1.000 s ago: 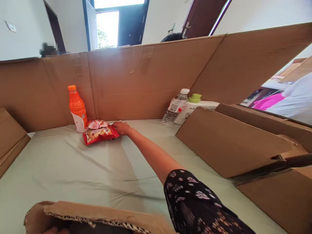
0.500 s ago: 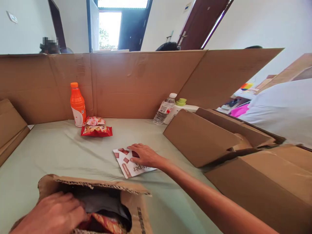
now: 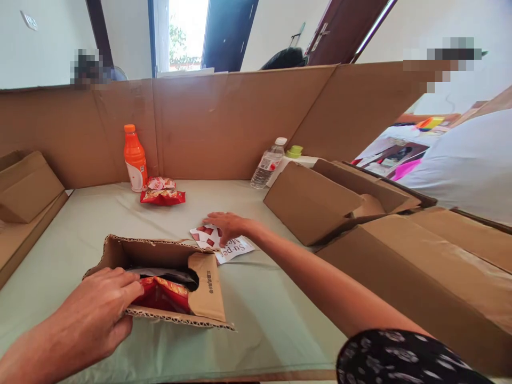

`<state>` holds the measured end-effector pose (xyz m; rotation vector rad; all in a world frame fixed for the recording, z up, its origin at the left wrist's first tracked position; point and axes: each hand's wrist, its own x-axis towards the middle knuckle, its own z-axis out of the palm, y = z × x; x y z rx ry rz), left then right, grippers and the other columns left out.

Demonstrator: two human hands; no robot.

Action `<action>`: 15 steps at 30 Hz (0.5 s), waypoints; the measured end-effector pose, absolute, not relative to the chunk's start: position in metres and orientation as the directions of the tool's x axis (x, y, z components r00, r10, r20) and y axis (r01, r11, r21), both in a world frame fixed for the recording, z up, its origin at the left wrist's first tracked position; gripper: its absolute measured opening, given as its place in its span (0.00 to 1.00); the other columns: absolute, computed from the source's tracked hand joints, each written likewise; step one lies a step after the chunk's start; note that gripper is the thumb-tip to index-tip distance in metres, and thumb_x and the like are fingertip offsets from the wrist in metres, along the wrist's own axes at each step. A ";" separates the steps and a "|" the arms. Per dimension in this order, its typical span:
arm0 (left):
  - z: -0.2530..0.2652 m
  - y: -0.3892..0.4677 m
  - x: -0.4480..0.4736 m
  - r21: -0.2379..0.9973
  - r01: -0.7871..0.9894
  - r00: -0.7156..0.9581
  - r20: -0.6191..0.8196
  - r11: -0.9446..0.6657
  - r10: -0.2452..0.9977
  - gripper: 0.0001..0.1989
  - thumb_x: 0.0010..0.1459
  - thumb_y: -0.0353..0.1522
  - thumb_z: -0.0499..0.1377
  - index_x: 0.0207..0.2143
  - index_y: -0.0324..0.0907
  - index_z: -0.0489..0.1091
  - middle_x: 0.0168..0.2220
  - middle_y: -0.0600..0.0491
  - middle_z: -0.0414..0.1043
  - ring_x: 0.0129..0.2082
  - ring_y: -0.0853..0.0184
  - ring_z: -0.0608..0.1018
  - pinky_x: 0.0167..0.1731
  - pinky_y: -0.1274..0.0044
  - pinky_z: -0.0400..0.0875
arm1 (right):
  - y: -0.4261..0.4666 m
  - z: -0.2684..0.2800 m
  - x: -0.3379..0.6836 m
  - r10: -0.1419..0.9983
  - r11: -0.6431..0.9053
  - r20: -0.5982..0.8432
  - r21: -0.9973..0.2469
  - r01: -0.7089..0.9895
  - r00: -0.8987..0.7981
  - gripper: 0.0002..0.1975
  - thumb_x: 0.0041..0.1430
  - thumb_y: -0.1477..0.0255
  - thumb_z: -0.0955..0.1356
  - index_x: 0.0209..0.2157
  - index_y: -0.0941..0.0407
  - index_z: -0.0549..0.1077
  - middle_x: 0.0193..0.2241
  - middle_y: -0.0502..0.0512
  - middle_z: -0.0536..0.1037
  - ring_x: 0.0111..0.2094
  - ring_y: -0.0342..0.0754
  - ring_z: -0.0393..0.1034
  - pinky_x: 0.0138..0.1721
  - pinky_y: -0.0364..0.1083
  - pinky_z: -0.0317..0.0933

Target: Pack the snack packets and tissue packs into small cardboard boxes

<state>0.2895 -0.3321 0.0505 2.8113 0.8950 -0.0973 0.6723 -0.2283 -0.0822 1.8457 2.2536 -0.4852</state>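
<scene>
fingers of the left hand [image 3: 96, 306] are hooked over the near left edge of the small cardboard box [image 3: 214, 288], thumb outside, so it's got hold of the wall. right hand [image 3: 229, 226] is spread palm-down over the white pouch [image 3: 236, 250], and honestly can't tell if it's gripping or just resting there. pouch lies on the pale cloth [image 3: 272, 314] just past the box's far right corner. inside the box there's a red packet [image 3: 164, 292] with something dark [image 3: 170, 274] behind it. farther back, an orange bottle [image 3: 135, 162] stands next to a red snack bag [image 3: 162, 198], and a clear bottle [image 3: 267, 165] leans off to the right.
</scene>
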 end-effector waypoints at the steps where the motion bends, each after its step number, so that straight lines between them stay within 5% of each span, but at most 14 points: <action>1: 0.050 -0.332 0.289 0.152 0.576 0.817 -0.111 -0.803 0.565 0.22 0.50 0.23 0.55 0.46 0.46 0.75 0.45 0.49 0.79 0.45 0.58 0.79 0.48 0.67 0.74 | -0.225 -0.081 0.670 0.910 0.177 -0.356 -0.133 0.975 -0.213 0.48 0.35 0.66 0.80 0.62 0.49 0.68 0.62 0.62 0.70 0.63 0.64 0.62 0.59 0.55 0.55; 7: 0.053 -0.338 0.289 0.085 0.610 0.791 -0.129 -0.788 0.598 0.24 0.51 0.23 0.55 0.50 0.43 0.76 0.61 0.41 0.70 0.59 0.47 0.73 0.55 0.56 0.72 | -0.239 -0.081 0.667 0.928 0.109 -0.345 -0.112 0.988 -0.141 0.34 0.37 0.66 0.78 0.50 0.54 0.74 0.46 0.63 0.80 0.51 0.66 0.72 0.51 0.56 0.59; 12: 0.053 -0.342 0.288 0.145 0.577 0.815 -0.161 -0.804 0.556 0.21 0.51 0.23 0.56 0.47 0.44 0.76 0.56 0.45 0.74 0.56 0.52 0.76 0.55 0.62 0.73 | -0.286 -0.071 0.682 0.935 0.075 -0.323 -0.225 0.971 -0.147 0.10 0.45 0.67 0.72 0.31 0.53 0.73 0.30 0.52 0.79 0.34 0.53 0.74 0.33 0.46 0.60; 15: 0.049 -0.343 0.286 0.166 0.573 0.819 -0.148 -0.802 0.555 0.21 0.51 0.23 0.57 0.47 0.42 0.75 0.59 0.42 0.72 0.58 0.50 0.74 0.56 0.59 0.72 | -0.320 -0.056 0.698 0.958 0.064 -0.247 -0.308 0.949 -0.145 0.07 0.50 0.65 0.69 0.29 0.53 0.72 0.26 0.49 0.78 0.29 0.49 0.72 0.29 0.45 0.60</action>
